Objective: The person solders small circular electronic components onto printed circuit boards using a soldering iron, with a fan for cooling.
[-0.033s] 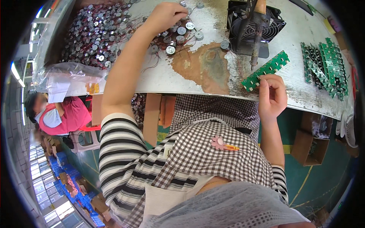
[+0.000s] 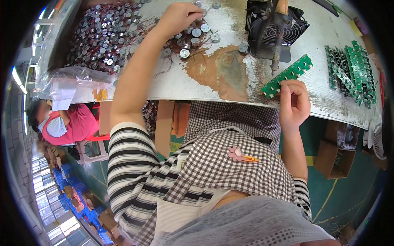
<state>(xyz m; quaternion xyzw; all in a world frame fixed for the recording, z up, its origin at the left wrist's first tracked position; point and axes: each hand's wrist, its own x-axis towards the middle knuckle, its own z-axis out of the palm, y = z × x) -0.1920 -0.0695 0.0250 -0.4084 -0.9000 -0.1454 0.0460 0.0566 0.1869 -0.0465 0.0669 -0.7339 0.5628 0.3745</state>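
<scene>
My left hand point(image 2: 179, 18) reaches over the far side of the table, thumb and fingers pinched together at the edge of a cluster of small round silver metal parts point(image 2: 195, 42) with thin red wires. What is between the fingertips, if anything, is too small to make out. In my right hand point(image 2: 294, 104) is the near end of a long green circuit board point(image 2: 287, 76), gripped between thumb and fingers. The board tilts up to the right, just below the tip of a soldering iron point(image 2: 276, 53) that points down from its stand.
Behind the iron stands a black fan point(image 2: 295, 30). A large heap of the same round parts point(image 2: 102, 37) covers the table's left side. Stacked green boards point(image 2: 357, 74) lie at the right. A person in pink point(image 2: 78, 125) sits at far left. Cardboard boxes point(image 2: 334, 159) stand below the table.
</scene>
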